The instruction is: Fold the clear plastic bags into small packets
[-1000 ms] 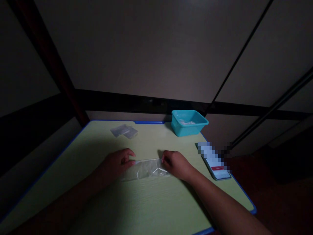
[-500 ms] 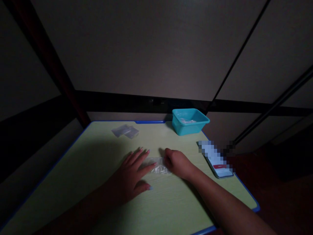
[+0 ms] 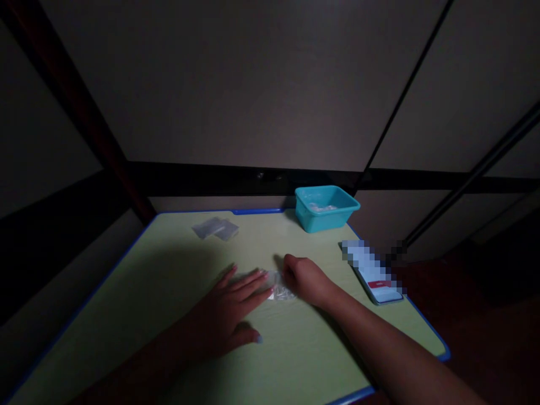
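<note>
A clear plastic bag (image 3: 279, 286) lies on the pale green table (image 3: 169, 292). My left hand (image 3: 234, 306) rests flat on the bag with fingers stretched out, covering most of it. My right hand (image 3: 306, 280) is curled with its fingers closed at the bag's right end, pinching or pressing it. Only a small crinkled part of the bag shows between the two hands.
A teal plastic tub (image 3: 325, 207) with pale contents stands at the table's far right corner. Two clear flat bags (image 3: 215, 228) lie at the far left. A phone (image 3: 375, 273) lies near the right edge. A dark wall rises behind the table.
My left hand opened from a curled grip and slid right over the bag, flattening onto it. The right hand stayed at the bag's right end. The visible part of the bag shrank.
</note>
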Action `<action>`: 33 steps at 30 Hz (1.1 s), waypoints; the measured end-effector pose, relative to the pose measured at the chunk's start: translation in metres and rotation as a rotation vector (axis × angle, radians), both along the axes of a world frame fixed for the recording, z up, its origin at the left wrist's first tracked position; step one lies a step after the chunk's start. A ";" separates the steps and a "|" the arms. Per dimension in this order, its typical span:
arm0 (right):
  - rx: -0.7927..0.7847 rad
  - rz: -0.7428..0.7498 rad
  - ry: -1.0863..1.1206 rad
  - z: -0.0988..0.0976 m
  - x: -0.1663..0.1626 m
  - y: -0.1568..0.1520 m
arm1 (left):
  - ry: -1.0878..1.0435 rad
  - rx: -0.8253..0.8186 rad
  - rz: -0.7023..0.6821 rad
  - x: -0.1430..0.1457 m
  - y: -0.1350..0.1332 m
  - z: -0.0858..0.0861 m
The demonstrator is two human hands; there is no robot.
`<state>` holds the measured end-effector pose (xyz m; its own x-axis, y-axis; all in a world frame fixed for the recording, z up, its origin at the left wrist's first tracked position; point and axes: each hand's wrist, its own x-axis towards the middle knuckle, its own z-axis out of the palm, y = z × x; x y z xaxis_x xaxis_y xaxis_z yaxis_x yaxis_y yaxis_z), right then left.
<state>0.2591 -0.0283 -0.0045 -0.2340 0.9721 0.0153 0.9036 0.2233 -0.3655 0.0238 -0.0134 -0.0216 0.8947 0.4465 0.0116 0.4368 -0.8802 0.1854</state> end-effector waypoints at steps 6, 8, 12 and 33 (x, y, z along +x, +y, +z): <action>-0.013 -0.007 0.030 -0.002 0.000 0.000 | 0.037 -0.011 0.040 -0.003 0.003 -0.003; -0.016 -0.005 0.038 -0.002 0.000 0.000 | 0.038 -0.008 0.068 -0.004 0.004 -0.002; -0.010 0.005 0.070 -0.003 0.002 0.000 | -0.005 0.014 0.145 -0.005 0.008 0.000; 0.011 -0.006 0.053 -0.005 0.001 -0.001 | -0.123 0.018 0.675 -0.021 0.044 0.002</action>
